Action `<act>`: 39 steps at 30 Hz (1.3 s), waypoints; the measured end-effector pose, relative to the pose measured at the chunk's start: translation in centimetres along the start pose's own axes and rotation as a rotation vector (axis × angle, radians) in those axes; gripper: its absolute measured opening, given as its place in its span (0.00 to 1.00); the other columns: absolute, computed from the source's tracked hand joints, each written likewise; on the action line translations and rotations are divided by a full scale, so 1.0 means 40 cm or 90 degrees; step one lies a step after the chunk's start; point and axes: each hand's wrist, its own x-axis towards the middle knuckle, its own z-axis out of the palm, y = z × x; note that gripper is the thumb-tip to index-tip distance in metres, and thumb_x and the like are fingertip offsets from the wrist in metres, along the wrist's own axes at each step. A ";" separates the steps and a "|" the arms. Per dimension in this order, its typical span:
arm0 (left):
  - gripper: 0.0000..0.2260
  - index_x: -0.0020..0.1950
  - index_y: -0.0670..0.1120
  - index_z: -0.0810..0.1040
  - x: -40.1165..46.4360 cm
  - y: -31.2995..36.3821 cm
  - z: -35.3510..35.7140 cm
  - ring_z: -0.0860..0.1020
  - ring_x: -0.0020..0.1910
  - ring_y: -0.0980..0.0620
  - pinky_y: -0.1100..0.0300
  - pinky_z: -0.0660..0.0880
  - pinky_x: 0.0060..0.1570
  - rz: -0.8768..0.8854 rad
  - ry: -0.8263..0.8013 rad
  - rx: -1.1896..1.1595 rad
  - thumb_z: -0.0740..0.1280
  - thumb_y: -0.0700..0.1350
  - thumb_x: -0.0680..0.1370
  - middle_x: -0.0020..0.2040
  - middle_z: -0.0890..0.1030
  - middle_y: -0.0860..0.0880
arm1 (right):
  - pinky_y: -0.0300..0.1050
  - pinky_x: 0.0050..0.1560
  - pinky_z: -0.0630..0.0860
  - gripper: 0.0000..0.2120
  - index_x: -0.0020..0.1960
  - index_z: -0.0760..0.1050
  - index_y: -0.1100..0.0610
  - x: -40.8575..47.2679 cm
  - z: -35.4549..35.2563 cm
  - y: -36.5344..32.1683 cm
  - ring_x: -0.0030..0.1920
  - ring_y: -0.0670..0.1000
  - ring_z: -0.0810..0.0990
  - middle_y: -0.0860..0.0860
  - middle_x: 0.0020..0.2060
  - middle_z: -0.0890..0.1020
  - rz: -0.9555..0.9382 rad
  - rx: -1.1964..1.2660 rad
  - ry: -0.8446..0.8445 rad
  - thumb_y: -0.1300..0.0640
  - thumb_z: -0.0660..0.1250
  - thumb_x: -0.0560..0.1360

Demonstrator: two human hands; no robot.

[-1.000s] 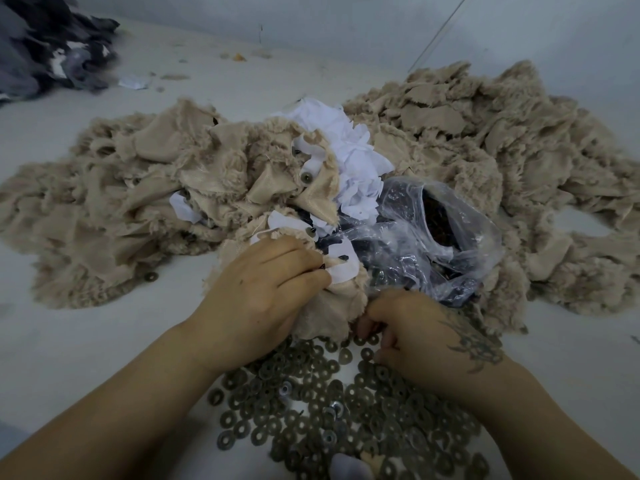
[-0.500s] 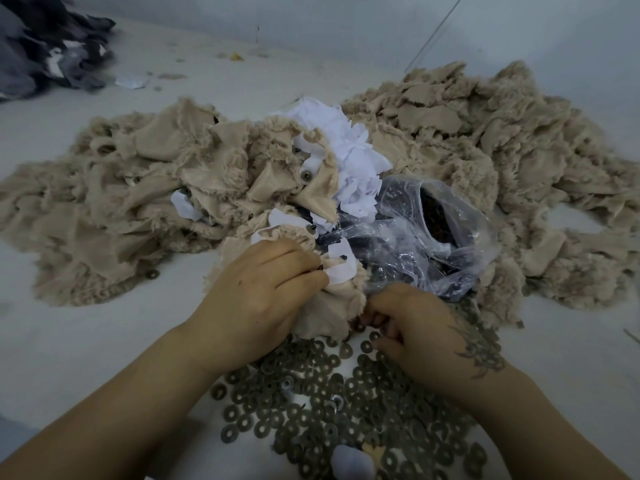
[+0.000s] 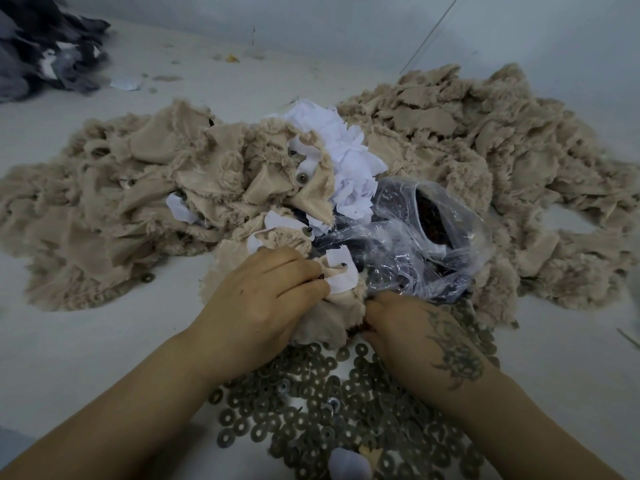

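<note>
Table [image 3: 86,341]: left hand [image 3: 266,299] fingers grip one fabric piece [image 3: 329,320]; right hand [image 3: 415,334] fingers curled, hold unclear.

Pale grey-white surface [image 3: 86,341], floor or tabletop, can't tell. Flat, even light w/ soft shadows only. Plain light-grey wall [image 3: 346,26] at back, meets surface in a straight seam. Thin dark line [image 3: 429,34] runs diagonally up wall at right; cord or crack, can't tell. Far left corner: heap of dark grey cloth [image 3: 41,46]. Near it, litter: white scrap [image 3: 126,84], yellow crumb [image 3: 232,58].
</note>
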 end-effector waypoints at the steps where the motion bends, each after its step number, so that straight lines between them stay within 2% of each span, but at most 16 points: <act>1: 0.09 0.51 0.36 0.84 0.001 0.000 0.001 0.81 0.49 0.41 0.45 0.77 0.46 0.001 -0.001 -0.002 0.63 0.34 0.80 0.51 0.83 0.40 | 0.47 0.51 0.78 0.12 0.61 0.75 0.50 0.002 0.007 0.001 0.53 0.51 0.78 0.47 0.55 0.77 -0.001 -0.005 0.008 0.55 0.63 0.78; 3: 0.10 0.52 0.36 0.84 0.003 0.001 0.003 0.81 0.49 0.40 0.45 0.77 0.46 0.004 -0.005 -0.010 0.62 0.34 0.80 0.51 0.83 0.40 | 0.46 0.50 0.77 0.10 0.58 0.76 0.50 0.003 0.009 0.007 0.52 0.50 0.79 0.47 0.54 0.77 0.006 -0.008 0.031 0.56 0.62 0.78; 5: 0.11 0.51 0.36 0.83 0.003 0.003 0.006 0.81 0.49 0.40 0.46 0.76 0.46 0.006 -0.004 -0.015 0.61 0.35 0.81 0.51 0.83 0.40 | 0.44 0.48 0.77 0.07 0.54 0.77 0.51 0.001 -0.008 0.021 0.49 0.50 0.79 0.48 0.51 0.79 0.044 0.007 0.105 0.57 0.62 0.79; 6: 0.11 0.51 0.36 0.83 0.004 0.004 0.008 0.81 0.48 0.41 0.47 0.76 0.46 0.008 0.000 -0.017 0.61 0.35 0.81 0.51 0.83 0.40 | 0.42 0.43 0.77 0.06 0.51 0.78 0.52 0.000 -0.022 0.030 0.44 0.49 0.79 0.48 0.48 0.80 0.075 0.029 0.181 0.58 0.63 0.79; 8: 0.09 0.51 0.36 0.84 0.006 0.006 0.015 0.80 0.48 0.41 0.48 0.76 0.48 0.011 0.009 -0.024 0.63 0.34 0.81 0.51 0.83 0.40 | 0.29 0.36 0.69 0.06 0.47 0.81 0.54 -0.006 -0.055 0.042 0.36 0.46 0.77 0.48 0.40 0.83 0.102 0.120 0.380 0.59 0.66 0.79; 10: 0.08 0.52 0.36 0.84 0.013 0.009 0.024 0.80 0.48 0.41 0.48 0.76 0.48 0.015 0.011 -0.037 0.64 0.32 0.79 0.51 0.83 0.39 | 0.24 0.40 0.67 0.07 0.48 0.84 0.58 -0.006 -0.073 0.035 0.36 0.45 0.80 0.48 0.38 0.85 0.044 0.184 0.525 0.58 0.67 0.78; 12: 0.09 0.53 0.36 0.83 0.020 0.012 0.029 0.80 0.49 0.41 0.47 0.76 0.49 0.016 0.013 -0.057 0.64 0.33 0.80 0.51 0.83 0.40 | 0.24 0.48 0.67 0.10 0.50 0.85 0.59 0.004 -0.071 0.013 0.40 0.46 0.83 0.49 0.40 0.86 -0.020 0.195 0.571 0.56 0.66 0.79; 16: 0.08 0.52 0.36 0.84 0.029 0.015 0.033 0.80 0.50 0.43 0.49 0.76 0.52 -0.007 0.045 -0.090 0.64 0.34 0.80 0.51 0.83 0.41 | 0.22 0.55 0.65 0.10 0.50 0.85 0.58 0.032 -0.050 -0.011 0.48 0.44 0.79 0.49 0.43 0.87 -0.072 0.216 0.581 0.56 0.66 0.77; 20: 0.06 0.49 0.37 0.85 0.034 0.019 0.037 0.80 0.49 0.47 0.54 0.77 0.55 -0.054 0.085 -0.092 0.68 0.37 0.78 0.49 0.84 0.43 | 0.21 0.58 0.67 0.09 0.50 0.86 0.57 0.043 -0.027 -0.014 0.49 0.42 0.80 0.47 0.45 0.87 -0.099 0.275 0.584 0.57 0.67 0.77; 25: 0.03 0.45 0.39 0.84 0.051 0.020 0.029 0.80 0.47 0.50 0.56 0.77 0.50 -0.136 0.112 -0.124 0.72 0.39 0.76 0.45 0.84 0.48 | 0.25 0.55 0.72 0.10 0.49 0.86 0.57 0.045 -0.020 -0.018 0.48 0.42 0.81 0.47 0.44 0.87 -0.093 0.333 0.567 0.56 0.67 0.76; 29: 0.04 0.44 0.42 0.85 0.057 0.018 0.021 0.80 0.47 0.55 0.59 0.77 0.48 -0.191 0.123 -0.189 0.72 0.42 0.76 0.44 0.84 0.52 | 0.26 0.53 0.73 0.09 0.49 0.86 0.58 0.048 -0.018 -0.014 0.47 0.40 0.81 0.47 0.44 0.86 -0.105 0.379 0.572 0.57 0.67 0.76; 32: 0.05 0.43 0.42 0.85 0.060 0.013 0.020 0.80 0.46 0.53 0.57 0.77 0.47 -0.179 0.112 -0.199 0.72 0.42 0.76 0.43 0.84 0.52 | 0.26 0.49 0.74 0.09 0.48 0.86 0.56 0.052 -0.012 -0.019 0.45 0.38 0.80 0.45 0.41 0.86 -0.058 0.392 0.593 0.56 0.67 0.76; 35: 0.05 0.44 0.41 0.84 0.064 0.013 0.023 0.80 0.45 0.51 0.56 0.76 0.46 -0.159 0.103 -0.197 0.72 0.42 0.75 0.43 0.84 0.50 | 0.33 0.43 0.78 0.06 0.47 0.85 0.54 0.054 -0.006 -0.021 0.41 0.40 0.81 0.43 0.40 0.85 -0.003 0.407 0.598 0.57 0.69 0.76; 39: 0.05 0.44 0.41 0.85 0.064 0.016 0.027 0.80 0.44 0.54 0.57 0.77 0.46 -0.161 0.095 -0.220 0.72 0.42 0.75 0.43 0.84 0.51 | 0.33 0.44 0.78 0.06 0.48 0.85 0.53 0.057 -0.004 -0.024 0.42 0.40 0.81 0.42 0.40 0.84 -0.028 0.421 0.593 0.57 0.69 0.76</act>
